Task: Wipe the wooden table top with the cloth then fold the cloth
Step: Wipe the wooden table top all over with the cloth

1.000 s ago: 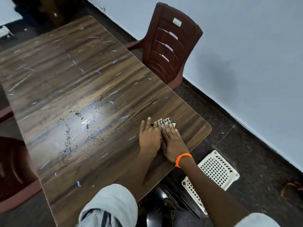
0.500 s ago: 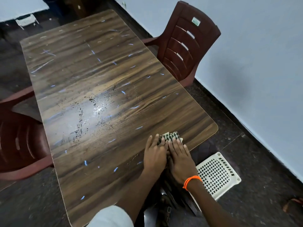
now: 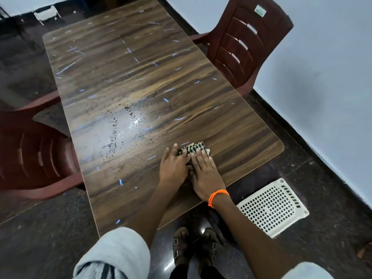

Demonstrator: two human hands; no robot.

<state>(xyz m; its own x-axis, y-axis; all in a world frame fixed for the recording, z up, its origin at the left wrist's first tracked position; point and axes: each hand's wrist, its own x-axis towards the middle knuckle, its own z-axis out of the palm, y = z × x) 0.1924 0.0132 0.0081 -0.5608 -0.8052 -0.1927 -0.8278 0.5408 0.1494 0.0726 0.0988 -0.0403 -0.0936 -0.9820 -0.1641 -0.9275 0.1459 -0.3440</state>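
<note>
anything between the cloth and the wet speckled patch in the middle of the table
Nothing visible. Both the left hand and the right hand press flat on the checked cloth, and only bare table top lies between it and the wet speckled patch.

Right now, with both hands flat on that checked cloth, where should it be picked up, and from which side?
Probably the far edge of the checked cloth, the one strip showing beyond the fingers. It lies flat and folded small on the wooden table, under the left hand and right hand. Pinch that edge from above on the far side; the near part is covered.
</note>
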